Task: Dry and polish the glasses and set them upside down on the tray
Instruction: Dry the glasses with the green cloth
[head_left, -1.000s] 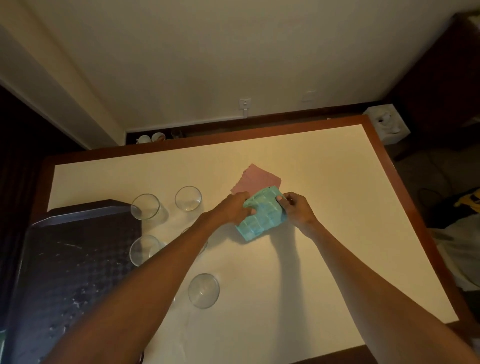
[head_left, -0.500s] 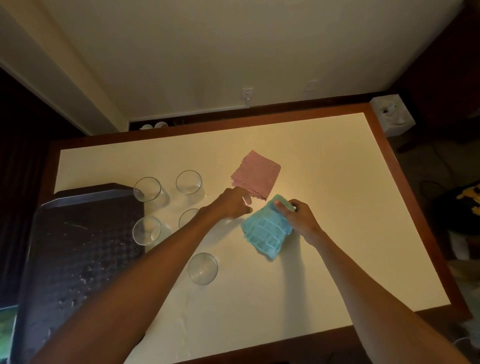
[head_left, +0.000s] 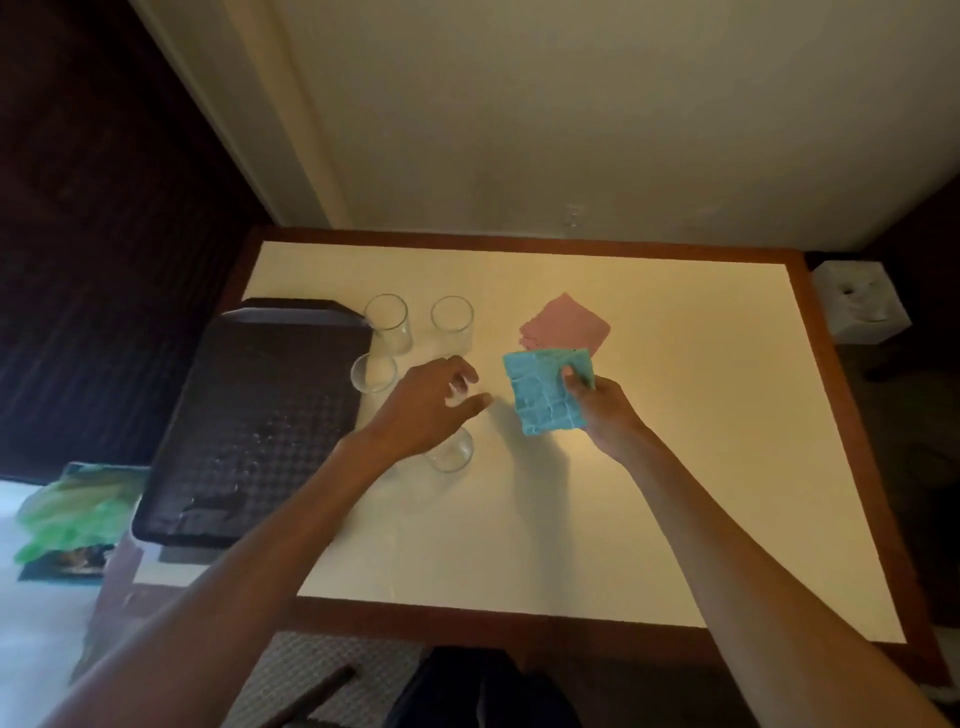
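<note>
Several clear glasses stand upright on the cream table: one (head_left: 387, 321) beside the tray's far corner, one (head_left: 452, 318) to its right, one (head_left: 373, 373) at the tray's edge, one (head_left: 451, 451) nearer me. My left hand (head_left: 434, 402) hovers among them with loosely spread fingers, holding nothing and partly covering another glass. My right hand (head_left: 602, 402) pinches a turquoise cloth (head_left: 545, 392) by its right edge, lifted off the table. The dark tray (head_left: 249, 415) lies at the left with water drops on it and no glass on it.
A folded pink cloth (head_left: 566, 327) lies on the table behind the turquoise one. A white tissue box (head_left: 857, 306) sits beyond the table's right edge. A green bag (head_left: 72, 509) lies on the floor at left. The table (head_left: 675, 467) has a brown wooden border.
My right hand has lifted the turquoise cloth off the table. My left hand let go of it and moved left, back over the glasses. The camera tilted, so the table sits lower in view.
</note>
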